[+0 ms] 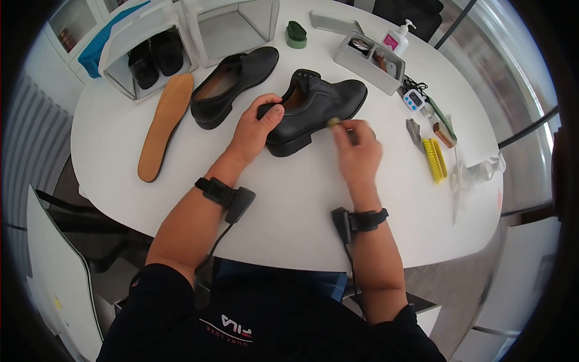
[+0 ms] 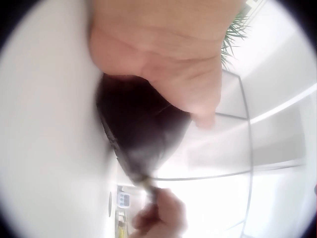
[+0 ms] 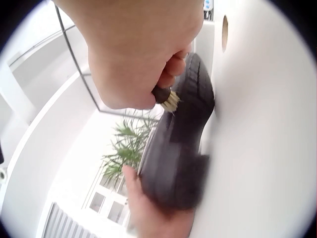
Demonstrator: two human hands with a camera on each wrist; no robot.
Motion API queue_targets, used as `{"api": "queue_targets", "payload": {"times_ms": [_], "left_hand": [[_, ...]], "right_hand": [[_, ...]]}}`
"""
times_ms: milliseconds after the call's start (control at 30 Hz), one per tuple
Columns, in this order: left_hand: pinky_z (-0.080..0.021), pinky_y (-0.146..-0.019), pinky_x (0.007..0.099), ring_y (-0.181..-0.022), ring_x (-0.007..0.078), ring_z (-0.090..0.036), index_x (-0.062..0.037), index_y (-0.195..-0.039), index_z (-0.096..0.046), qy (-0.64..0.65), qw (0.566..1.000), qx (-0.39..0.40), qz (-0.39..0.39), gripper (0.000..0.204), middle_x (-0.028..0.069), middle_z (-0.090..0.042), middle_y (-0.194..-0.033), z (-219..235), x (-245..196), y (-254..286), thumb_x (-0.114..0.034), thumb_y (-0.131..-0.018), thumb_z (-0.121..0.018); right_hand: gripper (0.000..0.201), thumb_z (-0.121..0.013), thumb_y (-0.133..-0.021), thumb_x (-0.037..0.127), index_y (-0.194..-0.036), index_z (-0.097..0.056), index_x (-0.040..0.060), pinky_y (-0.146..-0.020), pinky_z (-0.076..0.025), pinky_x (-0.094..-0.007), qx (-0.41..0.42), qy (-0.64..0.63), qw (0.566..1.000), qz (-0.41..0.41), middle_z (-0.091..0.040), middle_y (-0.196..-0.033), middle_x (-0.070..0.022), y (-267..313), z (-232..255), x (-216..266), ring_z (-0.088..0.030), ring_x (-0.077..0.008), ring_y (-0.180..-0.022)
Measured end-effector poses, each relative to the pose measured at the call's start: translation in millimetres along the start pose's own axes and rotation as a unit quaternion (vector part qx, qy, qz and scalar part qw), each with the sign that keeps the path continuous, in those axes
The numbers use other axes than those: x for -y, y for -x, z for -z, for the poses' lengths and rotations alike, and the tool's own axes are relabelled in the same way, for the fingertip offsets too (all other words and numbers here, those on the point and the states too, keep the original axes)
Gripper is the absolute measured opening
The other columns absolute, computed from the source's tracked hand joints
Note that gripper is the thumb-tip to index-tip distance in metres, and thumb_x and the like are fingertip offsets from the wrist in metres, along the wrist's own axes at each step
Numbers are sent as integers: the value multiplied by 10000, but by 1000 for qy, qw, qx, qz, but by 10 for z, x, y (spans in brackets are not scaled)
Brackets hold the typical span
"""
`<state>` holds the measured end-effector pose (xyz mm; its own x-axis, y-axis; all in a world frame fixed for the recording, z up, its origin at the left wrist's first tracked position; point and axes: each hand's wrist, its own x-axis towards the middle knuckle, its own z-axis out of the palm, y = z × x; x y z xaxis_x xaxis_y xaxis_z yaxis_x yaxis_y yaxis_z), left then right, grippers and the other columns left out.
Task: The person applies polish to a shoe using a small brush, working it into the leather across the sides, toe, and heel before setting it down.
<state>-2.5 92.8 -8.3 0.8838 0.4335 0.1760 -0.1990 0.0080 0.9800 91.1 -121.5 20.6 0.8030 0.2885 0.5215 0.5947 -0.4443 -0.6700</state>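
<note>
A black leather lace-up shoe (image 1: pixel 319 105) without laces is tilted over the table, its sole edge turned toward me. My left hand (image 1: pixel 256 130) grips it at the heel, the thumb over the collar. My right hand (image 1: pixel 360 154) holds a small dark-handled brush (image 3: pixel 162 95), whose pale bristles meet the shoe along the seam between upper and sole, near the forefoot. In the left wrist view the palm hides the heel end of the shoe.
The second black shoe (image 1: pixel 232 84) and a tan insole (image 1: pixel 166 128) lie to the left. Behind stand shoe boxes (image 1: pixel 114 66) and a green brush (image 1: pixel 296 35). On the right are a grey caddy (image 1: pixel 369 63), a pump bottle (image 1: pixel 396 40), a timer (image 1: pixel 414 100) and a yellow brush (image 1: pixel 435 160).
</note>
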Motion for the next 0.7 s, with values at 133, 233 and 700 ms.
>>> {"api": "queue_targets", "payload": {"times_ms": [133,233,700], "left_hand": [[-389,-1044,251,-1093,95,-505,-43,-1333,-633,-9,1000,-5,-16,461,-12,-590,-1157,6,1,10,-424,-1073,-654],[-403,-1010,238,-1053,74,-500,-41,-1331,-633,-9,1000,-2,-13,452,-20,-584,-1140,17,-2,2,-415,-1078,-648],[-410,-901,227,-972,72,-476,-47,-1303,-618,-42,994,94,-37,395,-34,-562,-1102,33,-57,60,-369,-1075,-626]], "right_hand": [[191,-841,-888,212,-983,-734,86,-589,-552,-363,144,-116,969,166,-750,-802,-93,229,-119,406,-721,-294,-651],[211,-843,-894,229,-979,-725,76,-583,-548,-357,106,-98,984,106,-745,-789,-93,190,-137,296,-713,-286,-636],[204,-836,-906,208,-990,-733,52,-600,-563,-315,-16,3,999,33,-759,-743,-97,20,-61,216,-743,-212,-629]]}}
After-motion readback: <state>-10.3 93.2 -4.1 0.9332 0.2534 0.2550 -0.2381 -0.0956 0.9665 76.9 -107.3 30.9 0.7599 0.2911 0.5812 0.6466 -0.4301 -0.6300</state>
